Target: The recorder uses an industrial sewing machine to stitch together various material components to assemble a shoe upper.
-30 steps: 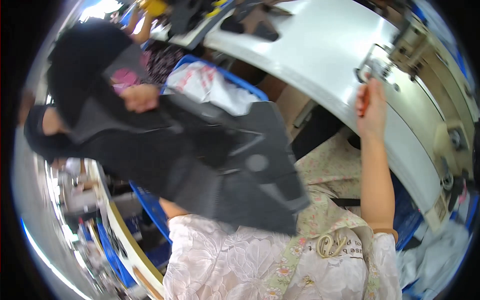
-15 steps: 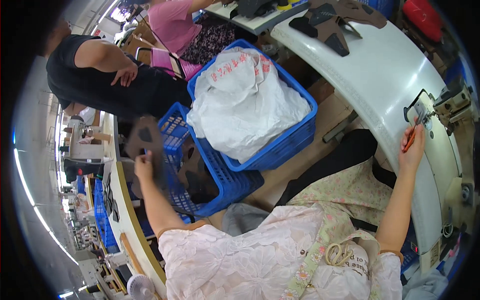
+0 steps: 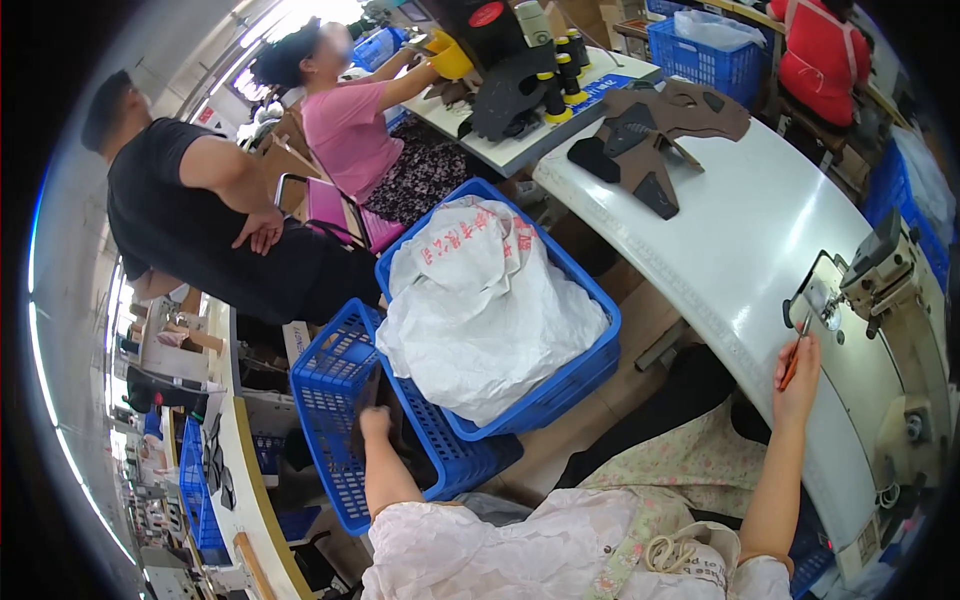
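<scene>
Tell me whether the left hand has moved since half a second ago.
Yes. The left hand went from above the smaller blue crate's outer rim down into it, toward the dark pieces inside.

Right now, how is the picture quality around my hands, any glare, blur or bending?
Head view: left hand in the blue basket looks sharp; right hand sharp too; white table edge bends with fisheye; bright glare at upper left; black corners.

A white curved worktable (image 3: pixel 760 240) bears dark cut pieces (image 3: pixel 655 130).
</scene>
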A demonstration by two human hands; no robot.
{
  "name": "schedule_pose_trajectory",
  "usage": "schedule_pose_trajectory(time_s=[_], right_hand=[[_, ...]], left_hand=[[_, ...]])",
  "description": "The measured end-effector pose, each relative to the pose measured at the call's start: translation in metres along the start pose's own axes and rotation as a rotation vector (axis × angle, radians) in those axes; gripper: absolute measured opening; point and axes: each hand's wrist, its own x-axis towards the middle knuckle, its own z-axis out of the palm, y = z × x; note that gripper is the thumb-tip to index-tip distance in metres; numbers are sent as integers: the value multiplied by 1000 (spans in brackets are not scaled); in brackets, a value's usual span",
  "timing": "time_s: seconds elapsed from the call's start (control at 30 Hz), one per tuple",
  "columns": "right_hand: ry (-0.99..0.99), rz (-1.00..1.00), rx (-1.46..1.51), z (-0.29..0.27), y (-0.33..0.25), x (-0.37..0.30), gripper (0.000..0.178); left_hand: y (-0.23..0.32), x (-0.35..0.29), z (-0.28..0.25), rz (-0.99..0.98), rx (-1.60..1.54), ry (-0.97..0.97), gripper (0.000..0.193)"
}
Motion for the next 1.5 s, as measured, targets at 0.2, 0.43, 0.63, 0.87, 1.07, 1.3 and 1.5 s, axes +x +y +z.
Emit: schedule_pose_trajectory(time_s=[0.2, 0.43, 0.63, 0.87, 1.07, 1.3, 1.5], right_hand=[[-2, -89, -184, -10, -14, 5, 31], [61, -13, -433, -31, -8, 13, 33], [-32, -9, -315, -23, -9, 11, 32], [-36, 26, -291, -22, -14, 12, 32], [-14, 5, -289, -25, -16, 12, 32], [-52, -29, -270, -16, -16, 9, 32], [7, -88, -265, -28, -10, 7, 36]], left_hand=[[306, -42, -62, 752, -381, 524, 21], [609, -123, 39, 1478, -134, 47, 39], [736, -156, 122, 1614, -187, -9, 51], [781, -182, 132, 1581, 466, -30, 44], [796, -182, 130, 1571, 507, -140, 40], [820, -110, 84, 1332, -290, 373, 32], [834, -150, -36, 1417, -658, 582, 44]])
